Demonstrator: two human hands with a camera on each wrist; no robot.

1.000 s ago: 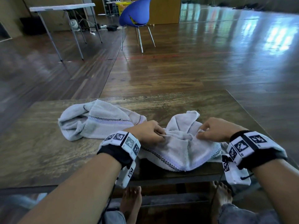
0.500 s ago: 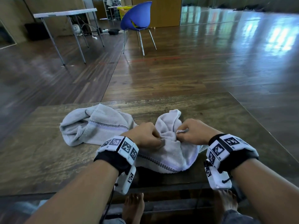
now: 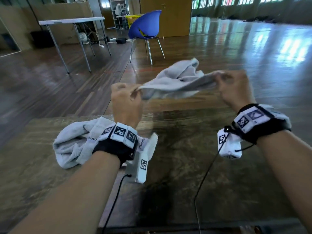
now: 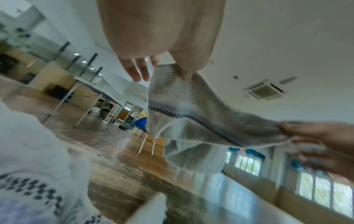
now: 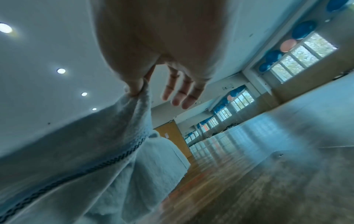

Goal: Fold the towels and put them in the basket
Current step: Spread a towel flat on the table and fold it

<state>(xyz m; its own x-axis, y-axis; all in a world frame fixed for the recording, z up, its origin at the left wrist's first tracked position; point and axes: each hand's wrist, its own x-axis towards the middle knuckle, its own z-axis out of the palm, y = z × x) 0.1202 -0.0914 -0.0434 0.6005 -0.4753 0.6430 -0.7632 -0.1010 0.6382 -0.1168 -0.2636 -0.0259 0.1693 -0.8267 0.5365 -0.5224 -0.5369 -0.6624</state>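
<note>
A pale grey towel [image 3: 177, 81] with a dark checked stripe hangs stretched in the air above the wooden table [image 3: 185, 166]. My left hand [image 3: 125, 97] pinches its left corner between thumb and forefinger; the other fingers stick out in the left wrist view, where the towel [image 4: 191, 121] sags toward my right hand. My right hand [image 3: 231, 85] pinches the right corner, and the towel [image 5: 95, 144] trails down from the thumb. A second towel [image 3: 76, 142] lies crumpled on the table's left, partly behind my left wrist. No basket is in view on the table.
Beyond the table is shiny wooden floor with a blue chair [image 3: 145, 27] and a white folding table [image 3: 72, 21] further back. A yellow crate-like thing [image 3: 131, 21] stands behind the chair. Cables hang from both wrist cameras over the table's near edge.
Both hands have lifted the right towel off the table and pulled apart, stretching it in the air. The head view tilted upward. The left towel has stayed put.
</note>
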